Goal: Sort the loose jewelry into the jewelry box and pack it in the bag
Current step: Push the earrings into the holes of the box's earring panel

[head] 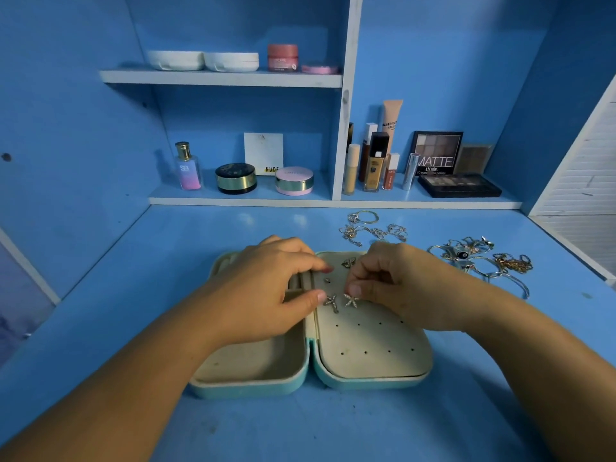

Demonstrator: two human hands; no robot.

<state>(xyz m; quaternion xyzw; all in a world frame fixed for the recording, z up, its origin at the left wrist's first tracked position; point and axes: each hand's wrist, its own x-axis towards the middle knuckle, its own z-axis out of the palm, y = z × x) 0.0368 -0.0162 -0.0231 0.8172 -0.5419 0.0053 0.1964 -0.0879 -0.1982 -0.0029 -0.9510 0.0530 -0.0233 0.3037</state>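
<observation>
So the open teal clamshell jewelry box (366,381) sits front and centre on the blue laminate desk (300,428). On the pad in its right half, a small star-shaped metal earring (351,300) lies just right of a second star earring (331,303). The left hand (266,288) rests over the left half and the hinge. The right hand (400,281) is over the pad, pinching the small star-shaped metal earring. A loose tangle of thin metal chains (373,228) lies behind the box, and a bigger heap of chains and bangles (480,258) is off to its right.
</observation>
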